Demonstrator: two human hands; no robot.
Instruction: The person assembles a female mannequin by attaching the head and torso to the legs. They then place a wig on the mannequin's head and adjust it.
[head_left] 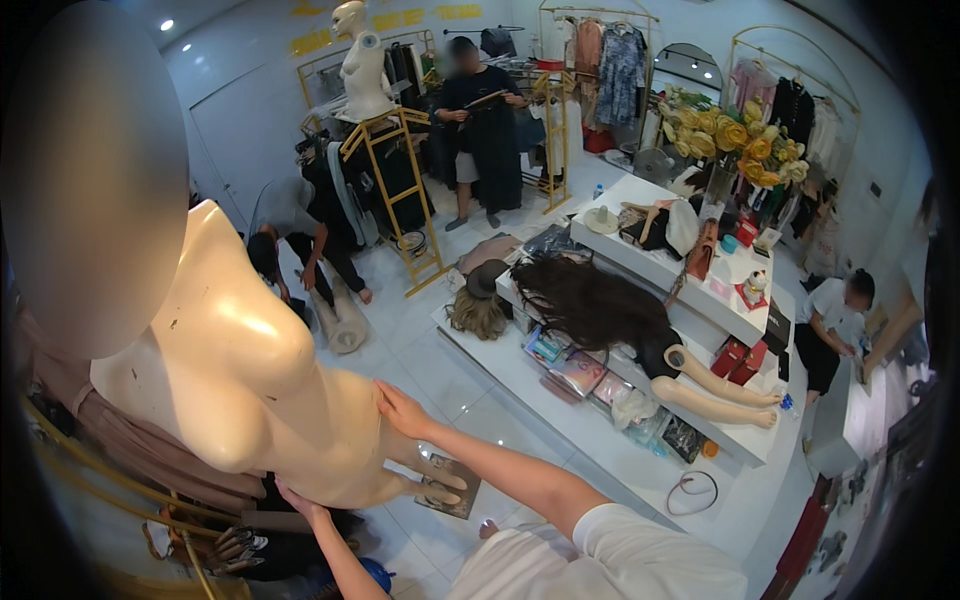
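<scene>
Mannequin torso (pixel 250 370) (base hidden) is steadied by right hand (pixel 400 408) and left hand (pixel 298 500), both pressed flat.

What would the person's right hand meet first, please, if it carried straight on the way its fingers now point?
The right hand points up and left and already appears to rest on the mannequin torso, so it would press straight into that pale body; exact contact is hard to judge.
</scene>
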